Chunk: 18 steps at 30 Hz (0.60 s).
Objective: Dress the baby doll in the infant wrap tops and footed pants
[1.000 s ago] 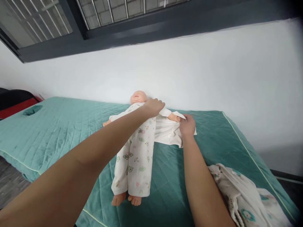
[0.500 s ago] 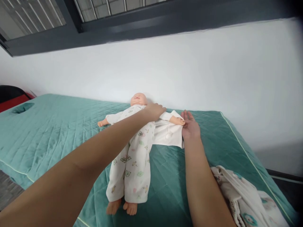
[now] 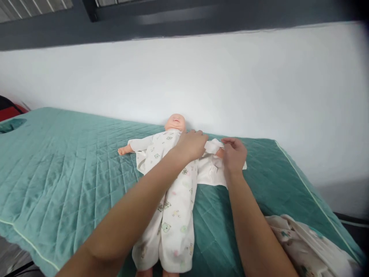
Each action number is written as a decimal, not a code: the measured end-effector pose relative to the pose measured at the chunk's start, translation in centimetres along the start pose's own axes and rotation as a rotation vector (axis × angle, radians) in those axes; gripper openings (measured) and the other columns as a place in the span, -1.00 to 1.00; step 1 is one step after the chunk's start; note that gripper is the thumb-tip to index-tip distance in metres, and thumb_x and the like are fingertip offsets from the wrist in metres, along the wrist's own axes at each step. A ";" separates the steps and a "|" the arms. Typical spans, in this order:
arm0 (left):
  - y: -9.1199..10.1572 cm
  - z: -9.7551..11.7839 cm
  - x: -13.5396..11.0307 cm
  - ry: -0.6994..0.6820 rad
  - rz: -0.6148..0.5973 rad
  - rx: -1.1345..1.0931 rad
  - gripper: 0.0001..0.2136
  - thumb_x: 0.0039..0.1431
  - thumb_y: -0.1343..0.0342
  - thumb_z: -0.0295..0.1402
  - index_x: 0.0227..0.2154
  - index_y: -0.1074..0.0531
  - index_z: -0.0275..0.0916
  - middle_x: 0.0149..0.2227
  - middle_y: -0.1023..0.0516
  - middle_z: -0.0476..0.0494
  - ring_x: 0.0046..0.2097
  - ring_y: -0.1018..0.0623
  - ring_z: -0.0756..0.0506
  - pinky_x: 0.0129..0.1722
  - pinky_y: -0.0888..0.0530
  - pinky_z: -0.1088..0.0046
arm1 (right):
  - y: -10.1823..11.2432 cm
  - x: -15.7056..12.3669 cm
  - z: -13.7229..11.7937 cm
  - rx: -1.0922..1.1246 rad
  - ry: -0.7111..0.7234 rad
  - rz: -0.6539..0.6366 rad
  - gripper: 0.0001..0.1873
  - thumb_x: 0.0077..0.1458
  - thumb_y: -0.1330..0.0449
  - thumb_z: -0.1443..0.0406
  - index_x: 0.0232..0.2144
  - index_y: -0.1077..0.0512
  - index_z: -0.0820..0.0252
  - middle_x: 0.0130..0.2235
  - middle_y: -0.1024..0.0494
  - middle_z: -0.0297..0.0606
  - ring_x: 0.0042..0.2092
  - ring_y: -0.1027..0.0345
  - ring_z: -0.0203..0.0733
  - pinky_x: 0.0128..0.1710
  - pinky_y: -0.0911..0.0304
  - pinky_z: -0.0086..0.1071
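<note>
A baby doll (image 3: 175,123) lies face up, in white printed clothes, its head by the wall. My left hand (image 3: 192,144) reaches across its chest to the shoulder on the right, fingers curled over the upper sleeve. The fingertips are partly hidden. My right hand (image 3: 235,154) is bent in at the cuff end of that white sleeve (image 3: 212,146), fingers closed on the cloth edge beside the doll's wrist (image 3: 220,153). It hides the doll's hand. Under this arm a white garment panel (image 3: 210,169) lies spread on the bed. Printed trousers (image 3: 177,219) cover the legs.
The doll lies on a green quilted bed cover (image 3: 72,165) with a hole at the far left. A crumpled printed cloth (image 3: 305,242) rests at the lower right. Behind the bed stands a white wall (image 3: 259,84) under a dark window frame (image 3: 178,23).
My right hand has turned from palm up with fingers extended to curled inward at the cuff. My left hand stays at the shoulder. The camera view has shifted; the doll's feet are mostly cut off.
</note>
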<state>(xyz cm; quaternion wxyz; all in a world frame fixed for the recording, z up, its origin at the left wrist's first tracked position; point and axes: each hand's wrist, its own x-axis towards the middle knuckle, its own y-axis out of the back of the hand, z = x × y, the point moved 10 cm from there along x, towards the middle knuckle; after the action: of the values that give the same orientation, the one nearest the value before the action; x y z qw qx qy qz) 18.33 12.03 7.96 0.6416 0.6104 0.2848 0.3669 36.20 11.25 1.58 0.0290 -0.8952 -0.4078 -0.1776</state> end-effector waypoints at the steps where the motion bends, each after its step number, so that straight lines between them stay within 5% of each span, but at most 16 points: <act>1: 0.9 -1.3 -1.3 0.041 0.084 -0.085 -0.72 0.30 -0.05 -0.30 0.02 -0.47 -0.21 0.10 -0.55 -0.23 0.12 -0.52 -0.26 0.11 -0.43 0.13 | -0.6 -0.4 -0.6 -0.068 0.032 -0.036 -0.71 -0.11 -0.06 0.31 -0.33 -0.51 0.18 -0.24 -0.62 -0.20 -0.12 -0.47 -0.06 0.06 -0.33 -0.09; 4: 2.4 -6.3 -5.2 0.162 0.338 -0.383 -0.74 0.34 0.00 -0.28 -0.01 -0.49 -0.14 0.09 -0.58 -0.11 0.14 -0.52 -0.18 0.18 -0.41 0.22 | -3.0 -2.1 -2.2 -0.227 0.127 -0.182 -0.70 0.03 -0.05 0.26 -0.26 -0.55 0.15 -0.16 -0.63 -0.19 -0.07 -0.47 -0.02 0.09 -0.30 -0.05; 7: 2.0 -9.8 -7.3 0.169 0.487 -0.640 -0.78 0.34 0.00 -0.32 -0.08 -0.52 -0.11 0.09 -0.59 -0.04 0.18 -0.49 -0.11 0.24 -0.38 0.32 | -5.3 -3.8 -3.1 -0.272 0.172 -0.313 -0.67 0.13 -0.06 0.23 -0.15 -0.55 0.13 -0.07 -0.63 -0.18 0.02 -0.45 0.01 0.15 -0.26 -0.02; 13: 0.0 -12.9 -7.2 0.314 0.481 -0.766 -0.69 0.30 -0.07 -0.20 0.03 -0.48 -0.16 0.21 -0.48 -0.17 0.26 -0.41 -0.22 0.29 -0.31 0.19 | -6.8 -5.8 -3.9 -0.226 0.121 -0.359 -0.63 0.16 -0.14 0.17 -0.02 -0.53 0.11 0.14 -0.54 -0.19 0.24 -0.31 0.04 0.35 -0.06 0.05; 18: -1.3 -15.4 -7.5 0.385 0.523 -0.968 -0.74 0.22 -0.19 -0.19 -0.10 -0.51 -0.20 0.06 -0.54 -0.19 0.12 -0.50 -0.17 0.19 -0.37 0.27 | -8.4 -8.8 -5.3 -0.032 0.037 -0.430 -0.60 0.16 -0.24 0.08 0.03 -0.50 0.00 0.25 -0.43 -0.29 0.37 -0.13 -0.01 0.44 0.05 0.02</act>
<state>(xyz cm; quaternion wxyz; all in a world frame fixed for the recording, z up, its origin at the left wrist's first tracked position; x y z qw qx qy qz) 1.73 14.74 4.60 0.6724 0.2199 0.0358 0.7058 23.10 9.49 2.73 -0.0164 -0.7844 -0.5860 -0.2027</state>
